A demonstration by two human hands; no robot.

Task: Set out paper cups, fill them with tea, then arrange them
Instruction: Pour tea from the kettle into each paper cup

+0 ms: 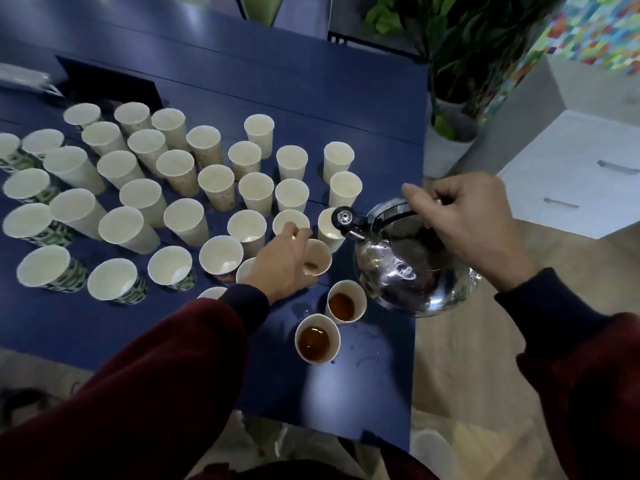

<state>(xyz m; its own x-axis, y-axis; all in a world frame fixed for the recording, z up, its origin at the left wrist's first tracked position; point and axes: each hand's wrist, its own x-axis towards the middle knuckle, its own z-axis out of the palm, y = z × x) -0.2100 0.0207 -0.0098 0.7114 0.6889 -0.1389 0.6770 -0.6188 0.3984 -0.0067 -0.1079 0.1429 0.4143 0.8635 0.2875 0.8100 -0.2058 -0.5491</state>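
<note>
Several empty paper cups [181, 171] stand in loose rows on the blue table [311, 95]. My left hand [282, 261] grips one paper cup [317, 256] with a little tea at its bottom, tilted toward the kettle. My right hand [464, 220] holds the black handle of a shiny steel kettle [408, 271], which hangs over the table's right edge with its spout toward the held cup. Two cups of brown tea [317, 339] [346, 301] stand near the front edge, just below the kettle.
Drops of liquid lie on the table around the filled cups. A potted plant [450, 64] and a white drawer cabinet [575, 174] stand to the right, beyond the table edge. A dark recess [110, 84] sits in the table at the back left.
</note>
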